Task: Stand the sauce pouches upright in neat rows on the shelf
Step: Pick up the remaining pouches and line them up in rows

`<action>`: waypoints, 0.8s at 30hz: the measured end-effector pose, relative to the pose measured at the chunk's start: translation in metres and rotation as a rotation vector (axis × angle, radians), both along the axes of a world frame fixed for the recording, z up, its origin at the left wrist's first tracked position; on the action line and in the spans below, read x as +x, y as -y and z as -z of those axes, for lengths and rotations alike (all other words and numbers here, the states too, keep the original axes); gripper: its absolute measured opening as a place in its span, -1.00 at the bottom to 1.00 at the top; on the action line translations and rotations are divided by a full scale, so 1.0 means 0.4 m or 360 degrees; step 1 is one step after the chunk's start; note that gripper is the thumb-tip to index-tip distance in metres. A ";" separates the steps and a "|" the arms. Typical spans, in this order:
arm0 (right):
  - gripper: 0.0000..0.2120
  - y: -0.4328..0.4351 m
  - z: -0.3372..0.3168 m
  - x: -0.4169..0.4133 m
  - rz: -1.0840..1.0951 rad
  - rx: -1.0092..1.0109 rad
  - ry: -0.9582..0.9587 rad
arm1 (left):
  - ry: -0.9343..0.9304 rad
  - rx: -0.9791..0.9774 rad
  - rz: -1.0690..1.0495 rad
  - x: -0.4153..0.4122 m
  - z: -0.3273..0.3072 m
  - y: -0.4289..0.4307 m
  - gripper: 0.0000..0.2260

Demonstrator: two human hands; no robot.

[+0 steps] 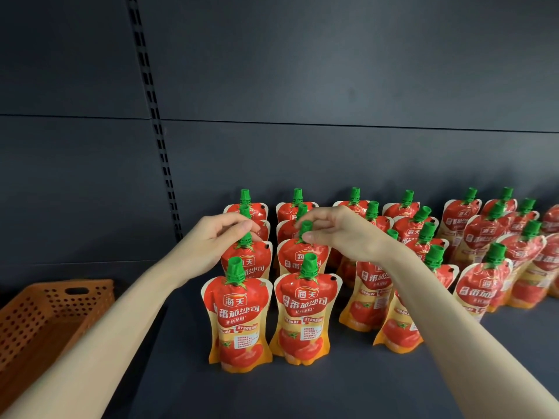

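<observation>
Now both hands work over the two leftmost columns of sauce pouches (484, 288), red with green screw caps, standing on the dark shelf (302, 394). Left hand (222, 234): grip closed, fingertips curled down round the cap of the left second-row pouch (246, 260). That pouch is upright, just behind the front left pouch (239, 322). Right hand (344, 234): grip a tight pinch, thumb and forefinger on the green cap (305, 227) of the right second-row pouch (302, 258). It is also upright, directly behind the front right pouch (304, 313). Two more pouches stand behind each held one, reaching to the back panel (332, 86). These two columns are straight and evenly spaced. Columns further right are looser, with several pouches tilted and overlapping, and the right forearm crosses in front of some of them. The far-right group stands apart across a gap, caps leaning rightward. An orange perforated basket (45, 322) sits at lower left, past the shelf's left edge. A slotted upright (151, 116) runs down the back panel
</observation>
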State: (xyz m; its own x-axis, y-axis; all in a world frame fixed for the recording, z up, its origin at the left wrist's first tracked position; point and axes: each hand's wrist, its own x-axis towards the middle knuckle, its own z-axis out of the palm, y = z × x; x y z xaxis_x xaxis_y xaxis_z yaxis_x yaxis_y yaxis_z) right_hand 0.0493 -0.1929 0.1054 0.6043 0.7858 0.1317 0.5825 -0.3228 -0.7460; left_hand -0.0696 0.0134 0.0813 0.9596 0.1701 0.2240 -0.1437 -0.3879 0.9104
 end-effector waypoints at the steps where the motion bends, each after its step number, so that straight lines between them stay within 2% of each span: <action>1: -0.79 0.000 0.001 -0.001 0.0002 0.0012 -0.0011 | 0.0000 -0.0003 -0.0003 0.000 0.000 0.000 -0.70; 11: -0.73 -0.001 0.006 -0.003 0.0023 0.0024 0.0064 | -0.0006 0.0031 -0.0033 0.008 0.002 0.000 -0.77; 17: -0.70 0.002 0.006 -0.004 0.0070 0.0059 0.0092 | -0.0007 -0.0008 -0.0002 0.005 -0.001 0.003 -0.72; 22: -0.73 0.015 -0.003 -0.024 0.0200 0.0170 0.0178 | 0.0101 0.0082 -0.0056 -0.010 -0.011 0.006 -0.68; 24: -0.77 0.024 -0.007 -0.040 0.0262 0.0240 0.0233 | 0.0192 0.0150 -0.0103 -0.018 -0.020 0.009 -0.74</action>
State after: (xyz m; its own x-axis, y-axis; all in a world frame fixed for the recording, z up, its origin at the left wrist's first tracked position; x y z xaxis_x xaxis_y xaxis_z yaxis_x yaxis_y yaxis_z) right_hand 0.0335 -0.2025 0.1083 0.6882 0.6434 0.3353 0.6367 -0.3139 -0.7043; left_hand -0.0769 0.0100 0.0895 0.9125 0.2034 0.3549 -0.2218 -0.4829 0.8471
